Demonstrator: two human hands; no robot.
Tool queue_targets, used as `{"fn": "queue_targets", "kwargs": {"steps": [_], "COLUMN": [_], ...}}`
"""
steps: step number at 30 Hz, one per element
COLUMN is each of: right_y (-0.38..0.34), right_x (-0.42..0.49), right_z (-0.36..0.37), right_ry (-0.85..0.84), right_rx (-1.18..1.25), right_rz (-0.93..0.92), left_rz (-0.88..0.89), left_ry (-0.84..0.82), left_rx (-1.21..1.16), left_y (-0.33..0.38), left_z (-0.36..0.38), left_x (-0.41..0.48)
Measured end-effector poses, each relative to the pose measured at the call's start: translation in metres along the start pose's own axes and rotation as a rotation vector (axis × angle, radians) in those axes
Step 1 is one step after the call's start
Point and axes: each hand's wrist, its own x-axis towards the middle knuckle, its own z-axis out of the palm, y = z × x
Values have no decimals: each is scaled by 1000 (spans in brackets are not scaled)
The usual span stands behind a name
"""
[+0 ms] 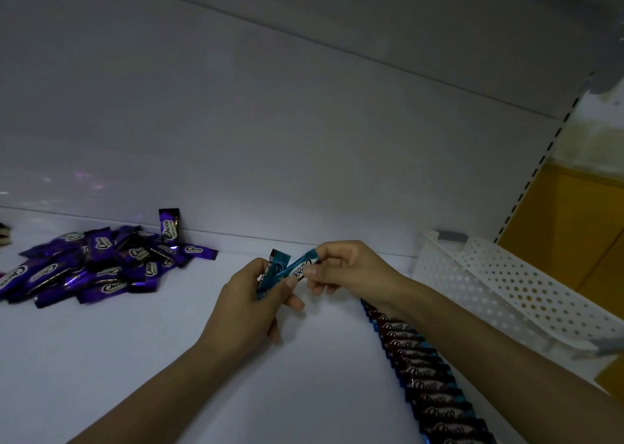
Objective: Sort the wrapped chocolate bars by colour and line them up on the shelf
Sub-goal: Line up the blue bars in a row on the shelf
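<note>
The left hand point(248, 296) grips spare blue bars point(280, 262) while the right hand point(347, 268) pinches a single bar point(300, 268), likely to extend the blue row point(432, 379).

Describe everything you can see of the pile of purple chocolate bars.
The pile of purple chocolate bars lies on the white shelf at the left, close to the back panel. The wrappers look like glossy foil, purple with a dark band and white Choco script. The bars are jumbled and overlapping at all angles; one upright purple bar stands against the back panel. Neither the left hand nor the right hand touches the pile.
</note>
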Motion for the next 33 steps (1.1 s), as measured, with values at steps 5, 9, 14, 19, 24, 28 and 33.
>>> {"fn": "queue_targets", "kwargs": {"steps": [5,9,14,19,24,28,33], "right_y": [2,10,24,36,37,34,42], "right_x": [7,18,24,27,34,38,37], "right_z": [-14,-42,-54,-44,-40,-41,-36], "right_ry": [149,327,286,141,156,133,109], "right_rx": [-77,-415,-484,-668,-703,-655,-808], "right_rz": [41,98,150,122,97,94,106], "left_rz": [-23,-57,-48,-42,-98,-96,-82], "left_ry": [-5,7,-5,13,48,42,39], "left_rx": [21,11,47,46,-14,-13,-2], "left_y": [0,1,2,3,5,6,7], "left_z": [2,2,3,3,4,4,4], "left_x": [-1,-2,-3,-4,-4,-5,-5]}}
